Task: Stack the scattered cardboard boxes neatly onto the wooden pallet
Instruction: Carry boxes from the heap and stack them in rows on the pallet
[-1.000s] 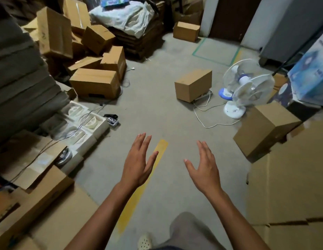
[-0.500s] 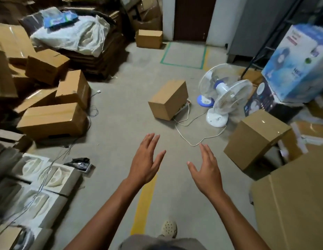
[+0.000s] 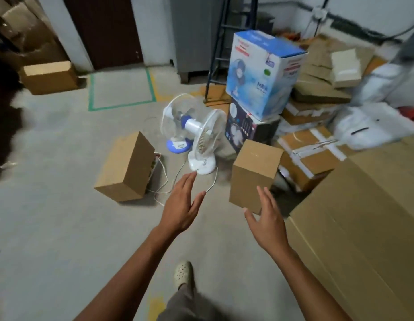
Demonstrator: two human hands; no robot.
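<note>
Head view, single camera.

Both arms extended forward over the concrete floor (image 3: 51, 228).

- Left hand (image 3: 183, 205): fingers straight and spread, palm down, holding nothing. It is over bare floor, with a white cord (image 3: 166, 181) running just at its 11 o'clock.
- Right hand (image 3: 267, 218): released, fingers straight, thumb out to the side, nothing held. The fingertips overlap the lower front edge of the upright cardboard box (image 3: 254, 172); contact cannot be told.
- The upright cardboard box stands on end at 12 o'clock of the right hand, plain brown, closed.
- A second cardboard box (image 3: 126, 167) sits on the floor at 10 o'clock of the left hand, well apart from it, tilted relative to the upright one.
- A third cardboard box (image 3: 49, 77) sits far off at 10 o'clock of the frame, near the dark door (image 3: 104, 28).
- Between the two near boxes: a white table fan (image 3: 206, 144), with a blue-based fan (image 3: 178, 126) just behind it.
- At 1 o'clock: a blue printed carton (image 3: 264, 72) on top of a dark carton (image 3: 245, 130), with taped boxes (image 3: 310, 156) beside them.
- At 3 to 5 o'clock: a large cardboard surface (image 3: 363, 216), close to the right forearm.
- A green tape rectangle (image 3: 121, 89) marks the floor at 11 o'clock.
- One pale perforated shoe (image 3: 183, 272) shows at 6 o'clock.
</note>
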